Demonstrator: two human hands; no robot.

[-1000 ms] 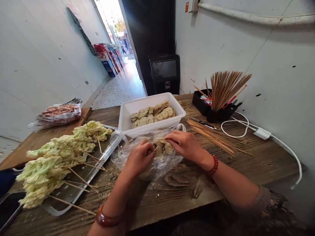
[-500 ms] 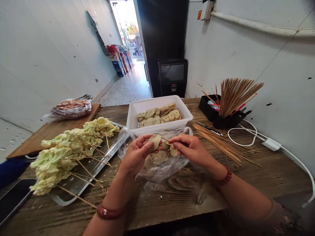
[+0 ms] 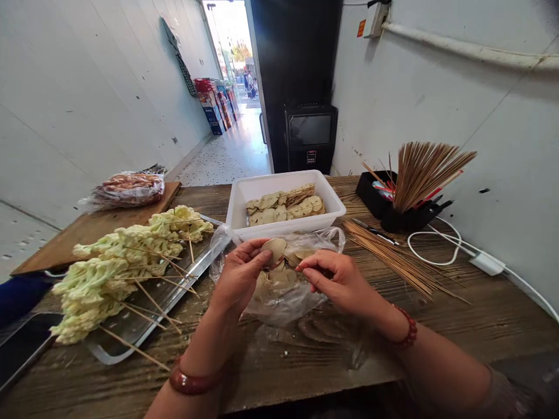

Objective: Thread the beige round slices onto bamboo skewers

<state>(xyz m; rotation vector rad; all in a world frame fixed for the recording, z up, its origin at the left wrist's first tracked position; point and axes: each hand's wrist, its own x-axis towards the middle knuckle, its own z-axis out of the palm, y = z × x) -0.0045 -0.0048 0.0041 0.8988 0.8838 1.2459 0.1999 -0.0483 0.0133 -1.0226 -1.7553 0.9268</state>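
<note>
My left hand [image 3: 242, 269] pinches a thin, round, pale potato slice [image 3: 275, 249] between thumb and fingers, above an open clear plastic bag [image 3: 288, 305]. More loose potato slices [image 3: 283, 276] lie in the bag. To the right, my right hand [image 3: 332, 273] has its thumb and fingertips closed on a thin bamboo skewer, mostly hidden by the fingers and the slices. Just behind the bag stands a white plastic tub [image 3: 286, 228] holding several skewers of threaded potato slices [image 3: 301, 206].
Cauliflower skewers [image 3: 126, 256] rest on a metal tray [image 3: 174, 302] at left. Behind are a wooden board [image 3: 56, 247] and a bagged bundle [image 3: 131, 189]. At right lie loose bamboo skewers [image 3: 393, 262], a black holder full of skewers [image 3: 404, 218] and a white cable [image 3: 437, 259]. A phone [image 3: 26, 343] lies far left.
My right hand has lowered slightly, and the skewer between the hands shows less. The left hand still holds the potato slice. The view has shifted a little.
</note>
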